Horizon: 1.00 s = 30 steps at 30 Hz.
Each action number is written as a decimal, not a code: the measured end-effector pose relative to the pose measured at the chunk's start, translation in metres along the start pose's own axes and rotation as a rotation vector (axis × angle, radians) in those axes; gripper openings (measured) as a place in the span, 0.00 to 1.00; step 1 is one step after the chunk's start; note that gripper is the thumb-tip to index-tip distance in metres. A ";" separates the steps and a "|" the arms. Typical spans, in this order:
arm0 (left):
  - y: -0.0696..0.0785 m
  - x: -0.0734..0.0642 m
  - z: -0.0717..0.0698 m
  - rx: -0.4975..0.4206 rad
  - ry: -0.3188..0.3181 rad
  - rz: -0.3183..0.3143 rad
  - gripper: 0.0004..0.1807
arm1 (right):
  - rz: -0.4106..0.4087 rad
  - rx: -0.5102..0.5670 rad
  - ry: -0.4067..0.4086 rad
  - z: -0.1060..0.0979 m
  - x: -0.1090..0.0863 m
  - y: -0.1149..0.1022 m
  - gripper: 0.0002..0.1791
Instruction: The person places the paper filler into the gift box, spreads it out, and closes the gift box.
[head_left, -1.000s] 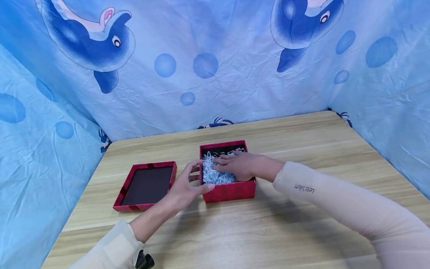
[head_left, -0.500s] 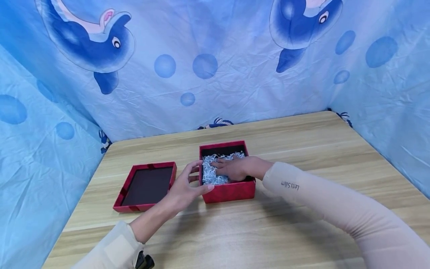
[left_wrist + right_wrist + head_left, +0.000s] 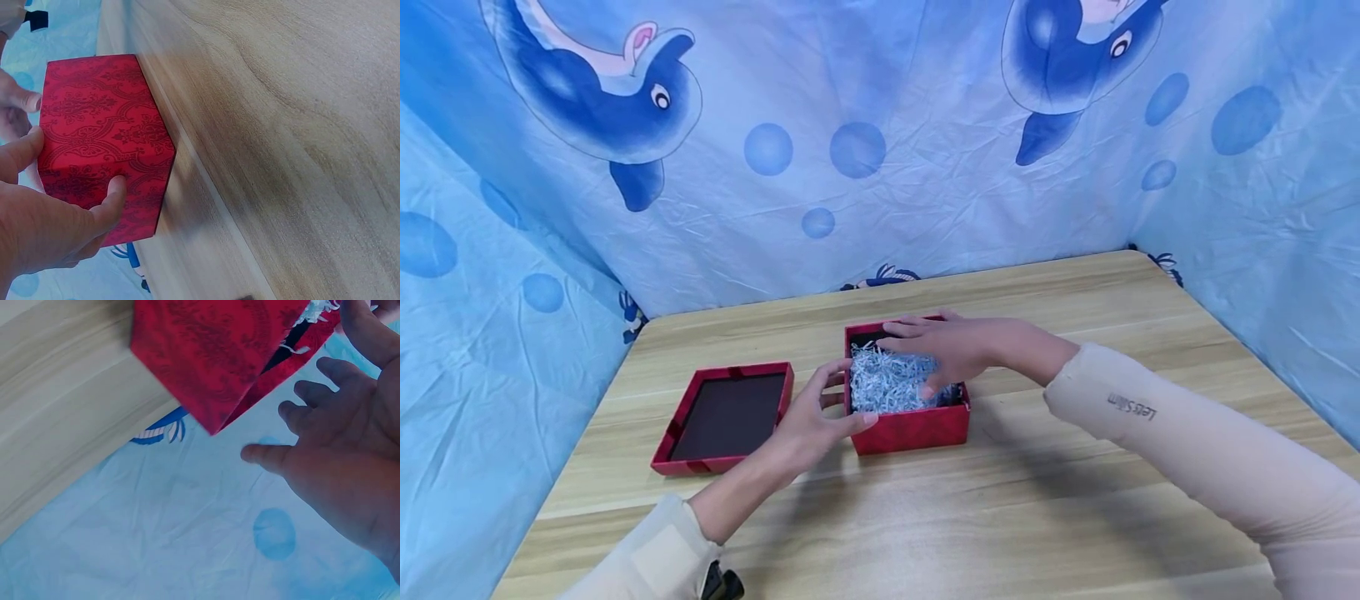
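Note:
A red patterned gift box (image 3: 913, 432) stands uncovered on the table, filled with pale blue shredded paper (image 3: 887, 383). My left hand (image 3: 805, 423) holds the box at its near left corner, the thumb at the front and curled fingers along the left side. In the left wrist view, the fingertips touch the red walls (image 3: 103, 106). My right hand (image 3: 966, 343) hovers over the right part of the box with fingers spread, hiding some of the paper and the back rim. The right wrist view shows its palm (image 3: 350, 462) and loose fingers holding nothing.
The box's red lid (image 3: 730, 417) lies upturned to the left, its dark inside showing. The wooden table (image 3: 910, 533) ends at a blue dolphin-printed cloth (image 3: 917, 225) at the back and sides.
My right hand pressed down into the shredded paper half a second ago, then rose out of it and moved right and back. The left hand, box and lid stay in place.

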<state>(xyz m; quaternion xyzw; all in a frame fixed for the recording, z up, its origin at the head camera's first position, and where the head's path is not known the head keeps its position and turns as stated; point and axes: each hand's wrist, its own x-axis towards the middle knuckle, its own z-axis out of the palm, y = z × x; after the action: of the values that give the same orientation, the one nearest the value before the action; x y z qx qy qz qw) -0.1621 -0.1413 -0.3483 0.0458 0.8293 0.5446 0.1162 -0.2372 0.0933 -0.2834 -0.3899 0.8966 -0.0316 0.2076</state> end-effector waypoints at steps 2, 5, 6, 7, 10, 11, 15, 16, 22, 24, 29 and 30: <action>0.000 0.000 0.000 0.002 0.002 -0.002 0.44 | 0.004 0.004 0.017 0.001 -0.006 0.005 0.51; 0.000 0.001 0.000 0.009 0.005 -0.004 0.45 | 0.014 0.023 0.039 0.004 -0.016 0.012 0.51; 0.001 0.001 0.000 0.012 0.006 -0.005 0.45 | 0.016 0.030 0.045 0.005 -0.018 0.014 0.52; 0.001 0.001 0.000 0.013 0.006 -0.006 0.45 | 0.020 0.035 0.049 0.006 -0.020 0.015 0.52; 0.001 0.000 -0.001 0.017 0.008 -0.009 0.45 | 0.027 0.057 0.051 0.009 -0.026 0.018 0.52; 0.002 0.000 -0.001 0.018 0.007 -0.010 0.45 | 0.025 0.063 0.053 0.010 -0.027 0.018 0.52; 0.002 0.001 -0.001 0.019 0.005 -0.013 0.45 | 0.007 0.065 0.066 0.012 -0.031 0.017 0.51; 0.002 0.001 -0.001 0.018 0.004 -0.013 0.45 | 0.002 0.064 0.070 0.012 -0.031 0.017 0.51; 0.002 0.001 -0.002 0.013 0.000 -0.016 0.45 | 0.006 0.074 0.087 0.014 -0.037 0.014 0.50; 0.002 0.002 -0.002 0.014 0.001 -0.016 0.45 | 0.020 0.077 0.087 0.017 -0.038 0.014 0.50; 0.003 0.002 -0.003 0.016 -0.002 -0.014 0.46 | 0.046 0.094 0.081 0.026 -0.040 0.017 0.47; 0.003 0.002 -0.003 0.017 -0.003 -0.014 0.46 | 0.046 0.099 0.083 0.028 -0.040 0.017 0.46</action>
<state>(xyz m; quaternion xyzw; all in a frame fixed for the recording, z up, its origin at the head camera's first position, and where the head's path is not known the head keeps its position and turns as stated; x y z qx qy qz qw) -0.1646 -0.1421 -0.3450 0.0420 0.8340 0.5367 0.1210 -0.2133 0.1369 -0.2985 -0.3568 0.9105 -0.0874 0.1901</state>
